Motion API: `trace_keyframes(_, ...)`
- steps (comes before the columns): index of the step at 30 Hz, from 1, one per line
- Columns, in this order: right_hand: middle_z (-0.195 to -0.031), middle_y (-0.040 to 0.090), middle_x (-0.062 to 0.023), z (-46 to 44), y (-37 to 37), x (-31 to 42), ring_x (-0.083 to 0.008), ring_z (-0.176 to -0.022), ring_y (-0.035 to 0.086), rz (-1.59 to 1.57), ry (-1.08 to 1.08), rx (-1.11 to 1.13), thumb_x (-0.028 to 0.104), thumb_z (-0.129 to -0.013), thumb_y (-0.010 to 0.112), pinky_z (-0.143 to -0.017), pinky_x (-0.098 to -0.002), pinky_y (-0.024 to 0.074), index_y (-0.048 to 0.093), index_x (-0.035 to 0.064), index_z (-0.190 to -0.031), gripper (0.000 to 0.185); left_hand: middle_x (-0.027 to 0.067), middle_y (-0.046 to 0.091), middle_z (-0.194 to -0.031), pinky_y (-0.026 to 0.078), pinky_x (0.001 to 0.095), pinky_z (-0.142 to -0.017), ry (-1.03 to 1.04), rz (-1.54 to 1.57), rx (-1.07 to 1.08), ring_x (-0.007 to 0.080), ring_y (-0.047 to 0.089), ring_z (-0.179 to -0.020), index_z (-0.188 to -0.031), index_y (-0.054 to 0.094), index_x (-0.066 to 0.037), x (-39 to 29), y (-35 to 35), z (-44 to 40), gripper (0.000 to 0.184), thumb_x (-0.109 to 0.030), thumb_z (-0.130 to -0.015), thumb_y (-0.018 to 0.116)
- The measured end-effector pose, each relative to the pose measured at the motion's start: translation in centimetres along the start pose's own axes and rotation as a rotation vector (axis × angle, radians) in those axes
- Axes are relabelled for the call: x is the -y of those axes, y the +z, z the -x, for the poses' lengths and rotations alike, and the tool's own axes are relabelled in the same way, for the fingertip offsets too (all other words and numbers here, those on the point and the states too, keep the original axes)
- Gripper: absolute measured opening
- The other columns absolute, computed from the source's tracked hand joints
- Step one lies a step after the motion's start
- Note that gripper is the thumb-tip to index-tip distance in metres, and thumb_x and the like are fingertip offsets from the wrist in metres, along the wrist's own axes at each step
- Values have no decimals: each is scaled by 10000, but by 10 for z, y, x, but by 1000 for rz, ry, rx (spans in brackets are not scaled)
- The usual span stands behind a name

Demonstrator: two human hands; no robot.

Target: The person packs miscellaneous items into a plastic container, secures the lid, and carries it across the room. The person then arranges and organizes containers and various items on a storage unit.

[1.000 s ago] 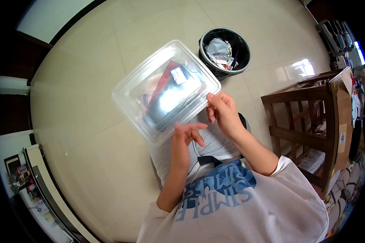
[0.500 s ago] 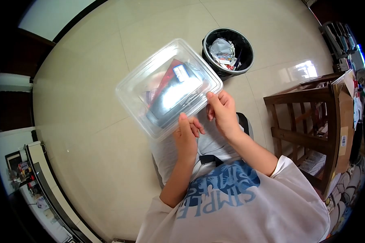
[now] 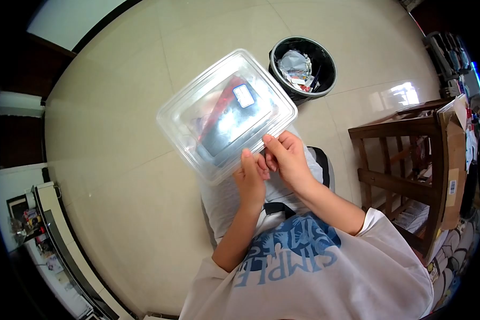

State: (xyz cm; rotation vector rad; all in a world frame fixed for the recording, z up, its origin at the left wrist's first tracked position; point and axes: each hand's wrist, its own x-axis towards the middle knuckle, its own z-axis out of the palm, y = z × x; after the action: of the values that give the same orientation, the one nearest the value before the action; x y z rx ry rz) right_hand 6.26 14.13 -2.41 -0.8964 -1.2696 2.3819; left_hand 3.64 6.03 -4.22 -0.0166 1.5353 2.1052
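A clear plastic lidded container (image 3: 178, 120) is held over my lap, tilted so its top faces me. Through it show a dark grey item (image 3: 218, 152) and something red (image 3: 217, 113), both too blurred by glare to name. A white and blue label (image 3: 244, 96) is near its upper right part. My left hand (image 3: 252, 173) grips the near edge, thumb on top and fingers curled beneath. Close beside it on the same edge, my right hand (image 3: 288, 156) is closed with its thumb pressed on the rim.
Just beyond the container stands a black-lined bin (image 3: 330, 69) with wrappers and other litter in it. To the right is a dark wooden frame (image 3: 397, 128) with a cardboard piece (image 3: 453, 186) against it. Pale tiled floor (image 3: 112, 138) spreads ahead and to the left.
My right hand has slid left along the container's near edge, closer to my left hand. The container has shifted slightly to the right in view.
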Motion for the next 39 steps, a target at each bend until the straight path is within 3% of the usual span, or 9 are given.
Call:
trace_keyframes(7,-526,471,2,-17,-46,18,-65,-442,436,252,146,174,379,-842,406,-378,-177,306,508,67,-684,364,20,381,-457,305,205,-398,-34,-16,70,90,374,-400,-551,425,-40,-1,-11,4,456,-322,-892,315)
trace_keyframes(9,-554,451,23,-24,-54,31,-49,-469,427,413,-39,31,350,-826,451,-391,-163,293,491,84,-700,298,24,378,-460,308,209,-400,-46,-14,77,96,375,-402,-547,422,-37,-1,-14,7,463,-328,-891,317)
trace_keyframes(12,-574,411,50,-31,-53,50,-28,-497,402,510,-136,173,309,-815,484,-413,-151,270,467,104,-702,235,32,390,-474,315,215,-407,-64,-31,96,101,379,-413,-542,424,-32,0,-16,8,476,-339,-890,316)
trace_keyframes(24,-584,423,52,-45,-71,72,-34,-520,395,608,120,455,214,-808,511,-441,-179,306,454,74,-692,191,41,416,-521,313,205,-454,3,-79,130,87,393,-469,-556,399,-52,15,-21,13,454,-343,-895,317)
trace_keyframes(28,-698,463,21,-56,-57,82,-48,-589,443,812,-221,387,165,-798,531,-538,-191,374,485,24,-891,175,49,422,-567,324,210,-482,3,-90,262,95,400,-519,-555,373,-59,30,-33,17,421,-281,-904,295)
trace_keyframes(33,-756,495,8,-64,-35,83,-55,-697,479,534,-251,407,134,-776,578,-619,-195,393,475,17,-912,207,47,418,-581,357,233,-519,22,-58,389,120,394,-528,-564,377,-50,49,-42,27,388,-221,-902,296)
trace_keyframes(36,-779,493,13,-63,-39,81,-54,-726,475,507,-272,442,136,-776,579,-637,-189,387,464,24,-905,205,49,457,-579,382,248,-558,-167,-114,440,132,437,-546,-596,440,-43,31,-44,32,356,-230,-885,348)
trace_keyframes(38,-779,470,27,-59,-43,79,-47,-723,461,437,-220,493,137,-775,584,-637,-183,377,456,32,-897,206,44,513,-612,372,261,-555,-307,-641,893,143,496,-601,-710,529,-34,-15,-41,44,238,-238,-815,465)
trace_keyframes(39,-779,470,27,-57,-45,79,-47,-723,461,436,-216,491,137,-775,584,-637,-183,377,456,32,-897,206,44,513,-612,372,261,-555,-311,-640,893,143,496,-601,-710,529,-34,-38,-37,48,238,-238,-815,465)
